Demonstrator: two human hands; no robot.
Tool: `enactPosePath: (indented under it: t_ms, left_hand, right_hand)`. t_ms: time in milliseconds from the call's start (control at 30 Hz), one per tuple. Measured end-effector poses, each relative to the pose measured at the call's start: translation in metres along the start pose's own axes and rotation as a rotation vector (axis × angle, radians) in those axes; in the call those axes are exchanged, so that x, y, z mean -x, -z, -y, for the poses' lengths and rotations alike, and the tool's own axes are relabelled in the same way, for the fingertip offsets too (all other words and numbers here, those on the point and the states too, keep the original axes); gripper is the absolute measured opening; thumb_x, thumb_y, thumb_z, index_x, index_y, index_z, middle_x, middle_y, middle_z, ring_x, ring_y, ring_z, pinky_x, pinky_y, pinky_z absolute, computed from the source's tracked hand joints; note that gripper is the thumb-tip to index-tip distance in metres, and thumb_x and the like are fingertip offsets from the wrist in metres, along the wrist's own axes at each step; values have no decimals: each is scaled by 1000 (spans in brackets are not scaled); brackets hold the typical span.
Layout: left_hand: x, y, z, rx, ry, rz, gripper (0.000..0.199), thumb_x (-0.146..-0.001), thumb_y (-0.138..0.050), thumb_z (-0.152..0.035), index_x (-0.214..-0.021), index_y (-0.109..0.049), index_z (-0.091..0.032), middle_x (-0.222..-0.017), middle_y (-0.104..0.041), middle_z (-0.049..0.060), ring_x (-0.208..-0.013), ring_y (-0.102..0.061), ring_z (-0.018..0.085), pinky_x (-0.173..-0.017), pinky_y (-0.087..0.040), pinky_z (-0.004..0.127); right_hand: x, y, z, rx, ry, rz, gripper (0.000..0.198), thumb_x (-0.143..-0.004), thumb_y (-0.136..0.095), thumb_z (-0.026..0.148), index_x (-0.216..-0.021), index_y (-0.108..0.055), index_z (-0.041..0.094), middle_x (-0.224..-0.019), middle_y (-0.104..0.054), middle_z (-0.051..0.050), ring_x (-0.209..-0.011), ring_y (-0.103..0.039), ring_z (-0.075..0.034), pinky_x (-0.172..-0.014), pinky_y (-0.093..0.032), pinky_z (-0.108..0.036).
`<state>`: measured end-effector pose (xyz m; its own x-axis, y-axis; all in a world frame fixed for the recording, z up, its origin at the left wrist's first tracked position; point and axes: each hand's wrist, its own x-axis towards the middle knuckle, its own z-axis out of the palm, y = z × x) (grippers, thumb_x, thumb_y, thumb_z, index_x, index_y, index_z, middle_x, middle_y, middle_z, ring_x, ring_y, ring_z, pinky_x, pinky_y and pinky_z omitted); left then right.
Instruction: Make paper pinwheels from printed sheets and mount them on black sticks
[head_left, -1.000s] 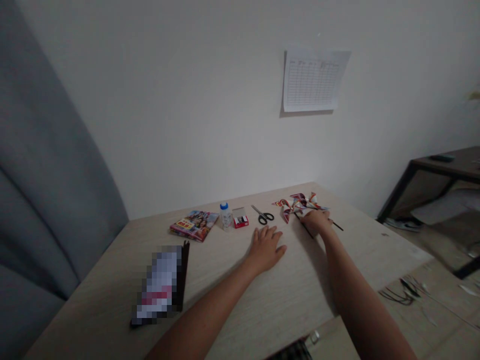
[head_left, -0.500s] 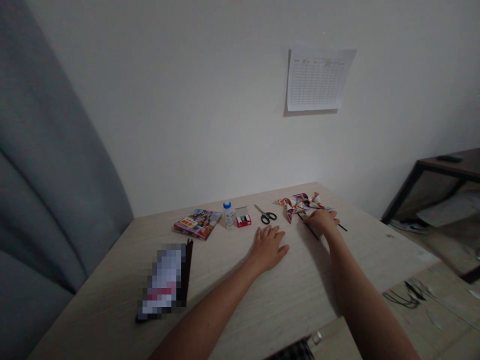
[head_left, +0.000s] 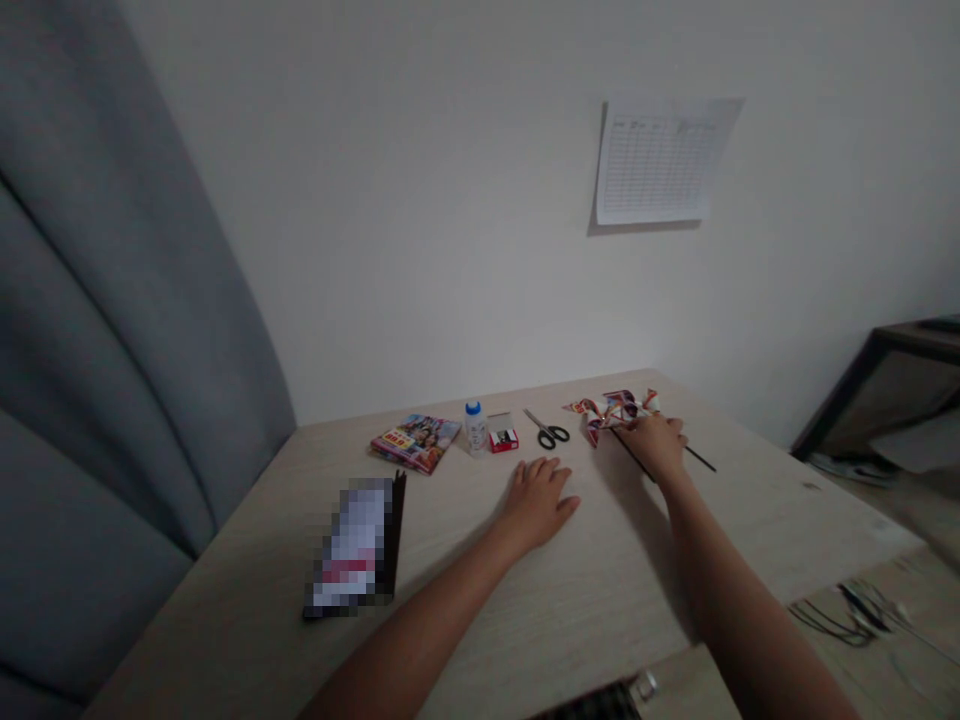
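My left hand (head_left: 541, 502) lies palm down on the table, fingers spread, holding nothing. Just beyond its fingertips are scissors (head_left: 553, 436) with black handles. At the right, my right hand (head_left: 654, 446) reaches to two colourful paper pinwheels (head_left: 600, 418) lying close together. Its fingers are bent at the dark stick (head_left: 636, 456) of the nearer pinwheel and appear to pinch it, though the hand partly hides the contact. The other pinwheel's stick (head_left: 701, 459) sticks out to the right of that hand.
Left of the scissors stand a small red box (head_left: 504, 440) with its lid up and a blue-capped clear bottle (head_left: 475, 432). Glossy booklets (head_left: 415, 443) lie farther left. A blurred packet (head_left: 351, 550) with dark sticks (head_left: 395, 535) is nearer. A grey curtain (head_left: 150, 300) borders the table's left.
The view has turned slightly left, so the scene sits farther right. My left hand has shifted slightly left relative to the scissors. My right hand stays at the pinwheels.
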<state>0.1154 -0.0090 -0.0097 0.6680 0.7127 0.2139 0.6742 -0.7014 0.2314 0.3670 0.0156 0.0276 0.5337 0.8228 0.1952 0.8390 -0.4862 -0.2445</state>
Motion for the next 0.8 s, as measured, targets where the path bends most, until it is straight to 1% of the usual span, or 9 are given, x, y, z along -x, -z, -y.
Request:
enactPosePath:
  t_ms: [133, 200, 300, 367, 500, 567, 633, 733, 800]
  left_hand:
    - [16, 9, 9, -42, 42, -10, 48, -98, -41, -50, -139, -48, -27, -152, -42, 8, -141, -34, 27, -117, -25, 53]
    - [24, 14, 15, -58, 67, -17, 47, -98, -41, -49, -139, -50, -28, -152, -43, 7, -140, -35, 27, -116, -26, 52]
    - [36, 23, 24, -73, 116, -23, 45, -98, -42, -49, -138, -51, -29, -150, -45, 7, -138, -38, 28, -115, -28, 52]
    - [44, 28, 29, -92, 147, -38, 45, -98, -43, -47, -138, -52, -29, -149, -47, 8, -138, -39, 28, -115, -29, 53]
    - [62, 36, 39, -136, 210, -62, 46, -97, -44, -46, -138, -53, -25, -146, -49, 10, -135, -41, 30, -113, -31, 52]
    - [71, 37, 45, -143, 233, -77, 45, -98, -44, -46, -137, -53, -26, -147, -48, 10, -136, -41, 30, -113, -32, 52]
    - [80, 37, 52, -144, 235, -96, 45, -98, -44, -46, -137, -53, -26, -149, -47, 10, -137, -40, 30, -113, -31, 51]
    - [88, 34, 59, -132, 211, -124, 44, -99, -42, -44, -138, -52, -26, -150, -46, 8, -138, -39, 27, -116, -29, 49]
    - [90, 32, 62, -122, 226, -135, 45, -99, -42, -45, -138, -51, -24, -150, -47, 8, -138, -39, 27, -116, -29, 48]
  right_hand:
    - [15, 2, 24, -68, 76, -78, 40, -90, -52, 46, -103, -76, 17, -117, -63, -20, -116, -48, -40, -90, -42, -52]
    - [25, 2, 38, -104, 159, -68, 36, -90, -53, 44, -100, -77, 19, -114, -65, -18, -113, -50, -38, -89, -43, -49]
    - [41, -3, 58, -137, 299, -103, 32, -91, -53, 41, -94, -76, 18, -109, -66, -18, -113, -51, -37, -90, -43, -47]
    - [51, -9, 71, -183, 405, -124, 29, -92, -54, 39, -95, -75, 19, -105, -68, -16, -111, -53, -35, -91, -42, -47]
    - [70, -22, 93, -287, 615, -102, 25, -93, -54, 34, -95, -74, 19, -100, -69, -13, -101, -57, -31, -91, -44, -46]
    - [78, -29, 101, -377, 729, -72, 24, -93, -55, 34, -96, -74, 19, -102, -69, -13, -103, -58, -30, -91, -45, -45]
    - [86, -34, 107, -477, 868, 6, 23, -94, -55, 32, -101, -73, 20, -105, -69, -12, -105, -59, -28, -95, -46, -44]
    - [96, -41, 111, -568, 1055, 156, 29, -93, -56, 29, -117, -70, 20, -120, -67, -12, -115, -59, -25, -103, -45, -41]
    - [99, -46, 111, -574, 1121, 231, 36, -93, -55, 30, -126, -66, 20, -130, -64, -12, -122, -56, -24, -108, -43, -41]
